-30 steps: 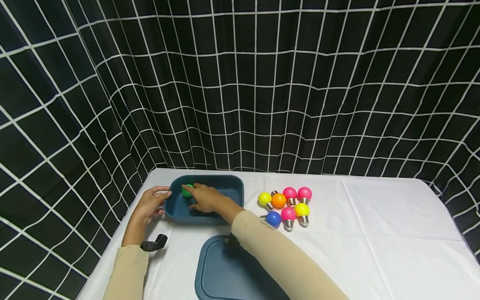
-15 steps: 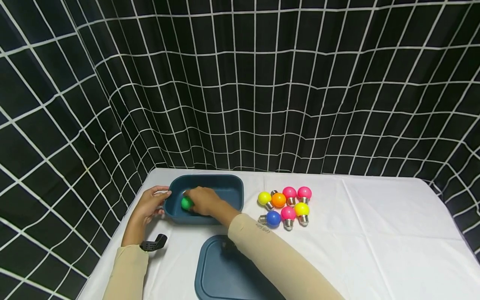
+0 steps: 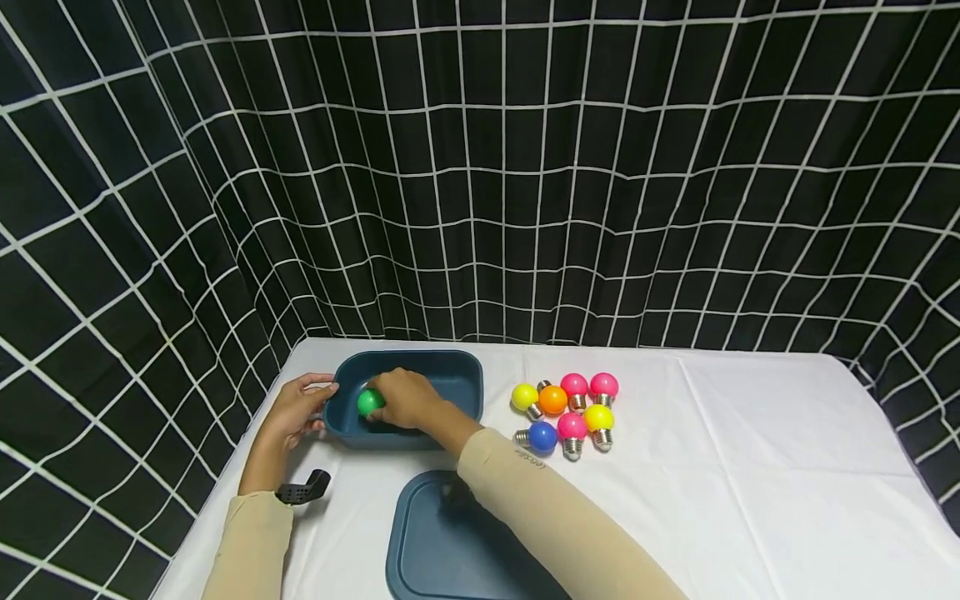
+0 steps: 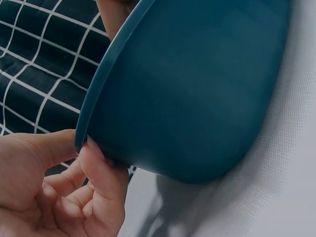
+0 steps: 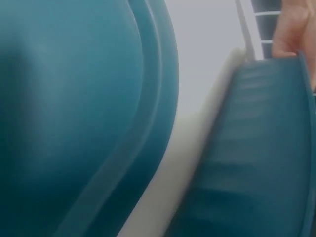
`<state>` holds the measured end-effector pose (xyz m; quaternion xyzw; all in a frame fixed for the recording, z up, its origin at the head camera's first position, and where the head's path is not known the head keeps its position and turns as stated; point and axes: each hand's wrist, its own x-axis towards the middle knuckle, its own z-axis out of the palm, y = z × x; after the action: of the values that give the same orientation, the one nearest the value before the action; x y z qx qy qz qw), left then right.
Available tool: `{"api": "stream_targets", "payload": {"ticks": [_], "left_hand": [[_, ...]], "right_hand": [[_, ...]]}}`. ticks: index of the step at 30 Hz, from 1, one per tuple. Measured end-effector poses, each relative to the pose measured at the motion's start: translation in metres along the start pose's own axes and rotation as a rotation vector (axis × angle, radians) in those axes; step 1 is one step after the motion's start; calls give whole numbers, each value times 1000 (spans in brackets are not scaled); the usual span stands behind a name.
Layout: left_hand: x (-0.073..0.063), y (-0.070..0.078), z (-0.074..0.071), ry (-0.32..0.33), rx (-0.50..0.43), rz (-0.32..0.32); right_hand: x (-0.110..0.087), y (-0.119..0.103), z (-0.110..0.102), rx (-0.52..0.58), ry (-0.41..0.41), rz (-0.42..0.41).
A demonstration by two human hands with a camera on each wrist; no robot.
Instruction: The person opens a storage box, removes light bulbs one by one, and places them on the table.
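A green bulb (image 3: pixel 369 402) is held inside the blue tub (image 3: pixel 457 375) by the right hand (image 3: pixel 405 398), whose fingers are curled round it; the bulb is seen low in the left part of the tub, close to the near wall; whether it touches the tub floor cannot be told. The tub is gripped at its left rim by the left hand (image 3: pixel 298 408); in the left wrist view the rim (image 4: pixel 106 74) is pinched between the thumb and the curled fingers (image 4: pixel 101 180) of that hand (image 4: pixel 64 192), and the tub's outer wall is seen above the white surface (image 4: pixel 291 163). In the right wrist view the tub wall (image 5: pixel 256 163) is shown at the right with a fingertip (image 5: pixel 291 29) on its edge, and the blue lid (image 5: pixel 74 118) fills the left of the frame; the right hand itself is not shown there.

The blue lid (image 3: pixel 442 542) is laid flat on the surface (image 3: pixel 750 467) just in front of the tub, partly covered by the right forearm. To the right of the tub, apart from it, a cluster of bulbs is gathered: a yellow one (image 3: pixel 524 397), an orange one (image 3: pixel 552 400), two pink ones (image 3: pixel 574 385) (image 3: pixel 603 385) at the back, a blue one (image 3: pixel 542 436), a third pink one (image 3: pixel 572 427) and a second yellow one (image 3: pixel 597 417) at the front; several are touching. A black curtain with a white grid (image 3: pixel 525 167) is hung behind and to the left.
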<state>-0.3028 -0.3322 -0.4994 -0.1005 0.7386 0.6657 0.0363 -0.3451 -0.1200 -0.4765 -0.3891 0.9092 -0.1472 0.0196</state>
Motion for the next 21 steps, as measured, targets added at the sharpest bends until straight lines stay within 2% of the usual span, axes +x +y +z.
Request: {"api": "stream_targets", "payload": {"ticks": [5, 21], "left_hand": [[1, -2, 0, -1, 3, -1], [-1, 1, 0, -2, 7, -8]], "right_hand": [[-9, 5, -7, 73, 41, 13], [-41, 12, -31, 112, 135, -2]]}}
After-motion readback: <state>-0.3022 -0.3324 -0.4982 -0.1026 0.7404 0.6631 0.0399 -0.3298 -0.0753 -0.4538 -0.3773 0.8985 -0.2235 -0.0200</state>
